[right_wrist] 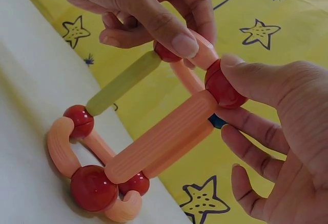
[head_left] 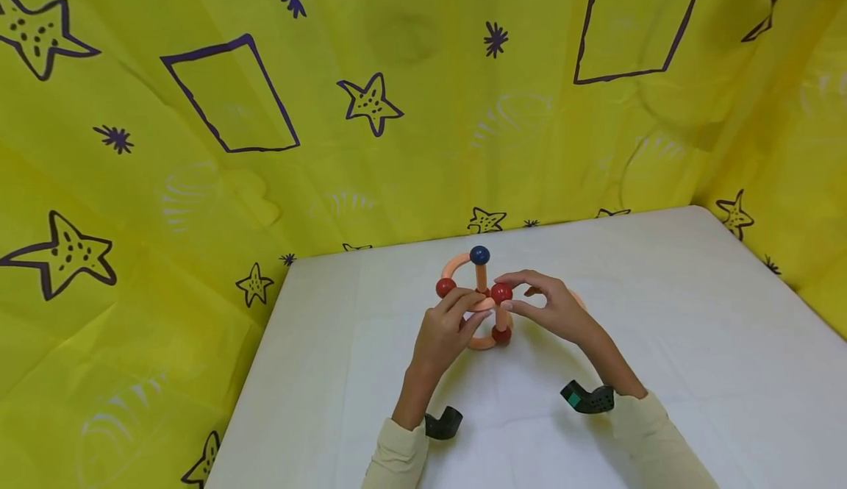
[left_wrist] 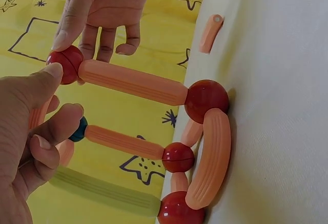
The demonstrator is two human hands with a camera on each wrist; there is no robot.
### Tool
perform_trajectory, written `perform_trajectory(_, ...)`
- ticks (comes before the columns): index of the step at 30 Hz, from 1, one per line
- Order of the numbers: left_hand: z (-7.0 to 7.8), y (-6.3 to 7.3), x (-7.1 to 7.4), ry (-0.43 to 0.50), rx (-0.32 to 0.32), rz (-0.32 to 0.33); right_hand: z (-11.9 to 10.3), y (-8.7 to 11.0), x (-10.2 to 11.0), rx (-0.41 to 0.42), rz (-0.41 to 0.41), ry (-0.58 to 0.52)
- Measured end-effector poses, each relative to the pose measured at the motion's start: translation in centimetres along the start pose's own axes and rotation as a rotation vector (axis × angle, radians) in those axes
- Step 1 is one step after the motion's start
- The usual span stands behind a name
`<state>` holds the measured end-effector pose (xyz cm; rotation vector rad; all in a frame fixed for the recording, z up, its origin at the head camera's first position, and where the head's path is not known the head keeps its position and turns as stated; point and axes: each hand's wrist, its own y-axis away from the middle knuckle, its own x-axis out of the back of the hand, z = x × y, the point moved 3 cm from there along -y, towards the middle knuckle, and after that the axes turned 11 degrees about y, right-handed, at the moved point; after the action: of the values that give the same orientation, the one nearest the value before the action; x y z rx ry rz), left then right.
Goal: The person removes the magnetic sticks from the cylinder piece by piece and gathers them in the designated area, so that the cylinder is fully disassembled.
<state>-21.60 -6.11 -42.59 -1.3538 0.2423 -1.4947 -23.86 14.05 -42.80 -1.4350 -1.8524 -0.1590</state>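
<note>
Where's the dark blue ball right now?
In the head view, the dark blue ball sits slightly right of centre atop an upright orange rod, beyond the left hand; a curved orange piece joins it to a red ball on its left.

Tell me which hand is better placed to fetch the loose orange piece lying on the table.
The right hand, most likely: the loose orange piece lies just beyond it, while the left hand is farther across, holding a curved orange piece. The right would first have to release its red ball.
</note>
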Motion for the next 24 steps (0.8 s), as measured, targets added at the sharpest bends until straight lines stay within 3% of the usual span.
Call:
perform_trajectory(12, -0.34, -0.08, 0.32, 0.032, -0.041, -0.027, -0.08, -0.1, -0.33, 0.022, 0.024, 0.001)
perform_trajectory(24, -0.21, 0.0, 0.36, 0.001, -0.086, -0.106, 0.34, -0.1, -0.73, 0.025, 0.03, -0.004)
